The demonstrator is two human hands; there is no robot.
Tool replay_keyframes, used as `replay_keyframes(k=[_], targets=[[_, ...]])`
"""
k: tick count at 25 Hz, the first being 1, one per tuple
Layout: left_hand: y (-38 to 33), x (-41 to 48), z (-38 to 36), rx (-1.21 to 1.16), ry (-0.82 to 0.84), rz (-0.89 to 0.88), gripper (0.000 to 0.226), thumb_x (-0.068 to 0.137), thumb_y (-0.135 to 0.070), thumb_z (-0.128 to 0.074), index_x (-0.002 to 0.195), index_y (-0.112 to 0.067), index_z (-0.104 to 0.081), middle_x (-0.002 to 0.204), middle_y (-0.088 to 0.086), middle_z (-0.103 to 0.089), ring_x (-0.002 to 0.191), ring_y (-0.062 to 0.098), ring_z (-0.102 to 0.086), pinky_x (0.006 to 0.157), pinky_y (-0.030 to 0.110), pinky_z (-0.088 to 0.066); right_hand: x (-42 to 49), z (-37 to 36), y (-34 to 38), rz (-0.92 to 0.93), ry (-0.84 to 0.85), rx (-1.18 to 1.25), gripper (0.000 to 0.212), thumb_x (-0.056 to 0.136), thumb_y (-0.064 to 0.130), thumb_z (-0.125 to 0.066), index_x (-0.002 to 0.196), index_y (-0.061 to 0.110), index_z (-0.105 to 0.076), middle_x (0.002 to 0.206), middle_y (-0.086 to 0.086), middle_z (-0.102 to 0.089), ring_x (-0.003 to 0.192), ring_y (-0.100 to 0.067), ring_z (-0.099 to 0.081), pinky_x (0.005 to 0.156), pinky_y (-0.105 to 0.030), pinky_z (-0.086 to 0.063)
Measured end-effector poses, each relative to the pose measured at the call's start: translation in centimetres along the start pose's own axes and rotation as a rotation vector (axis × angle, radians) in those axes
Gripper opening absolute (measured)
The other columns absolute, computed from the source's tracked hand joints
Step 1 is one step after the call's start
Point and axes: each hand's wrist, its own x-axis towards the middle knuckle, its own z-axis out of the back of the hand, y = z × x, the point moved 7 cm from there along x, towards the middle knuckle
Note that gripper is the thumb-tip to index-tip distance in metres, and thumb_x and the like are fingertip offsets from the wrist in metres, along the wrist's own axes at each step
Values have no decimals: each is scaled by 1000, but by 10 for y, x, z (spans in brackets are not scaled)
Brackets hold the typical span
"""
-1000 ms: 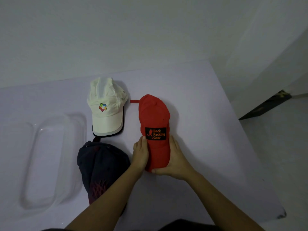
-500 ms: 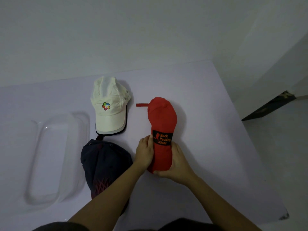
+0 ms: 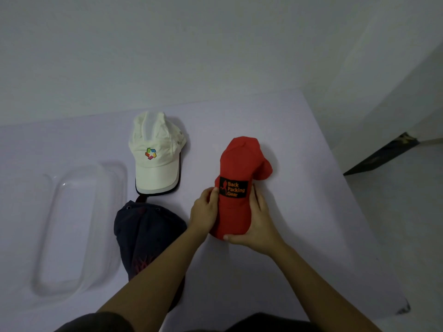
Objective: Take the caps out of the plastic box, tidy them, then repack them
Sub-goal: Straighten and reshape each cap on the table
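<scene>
We pinch the red cap [image 3: 236, 188] between both hands, left hand [image 3: 205, 212] and right hand [image 3: 257, 224] clasping its folded brim to narrow it for packing; beyond, the empty plastic box [image 3: 72, 226] waits on the counter [image 3: 299, 164].

We read one legible text: "Back Packing Gear" in orange letters, three stacked lines, on a black rectangular patch [image 3: 233, 189] sewn to the front of the red cap [image 3: 237, 178]. An orange figure stands left of the words on the same patch. The white cap [image 3: 157, 152] carries a multicoloured emblem [image 3: 150, 153] without letters we can read. The dark cap [image 3: 146, 236] shows a reddish pattern, illegible.
</scene>
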Motion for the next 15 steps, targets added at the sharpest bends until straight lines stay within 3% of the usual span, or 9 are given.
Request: replay_keyframes(k=[3,6,12,15], targets=[[7,-1,-5,-65,5,1,51,96,-46,-34,140,-20,-35,130,5,-53,114,20,-52,95,33,-42,1,1,-13,-23,-8,-7,140,48,49,-86,147,34,12,155,12,5,143,-13,-9,113,-37,-26],[17,-2,-12,19,-8,32,63,89,-59,-31,145,-29,-25,136,11,-44,126,30,-44,107,47,-36,2,-1,-28,-52,30,-23,141,46,54,-85,147,34,12,156,11,6,144,-10,-6,113,-35,-23],[33,-12,-11,188,-94,42,55,97,-39,-35,147,-22,-21,136,24,-39,128,38,-35,110,51,-27,0,-14,-31,-24,83,-54,139,49,54,-85,149,24,7,158,8,3,142,-3,-1,115,-29,-13],[28,-15,-7,234,-95,10,58,94,-38,-34,146,-13,-25,137,25,-41,129,38,-34,110,49,-26,-1,-19,-31,-30,84,-70,138,51,54,-83,149,17,6,158,6,2,145,-8,-1,119,-35,-14]])
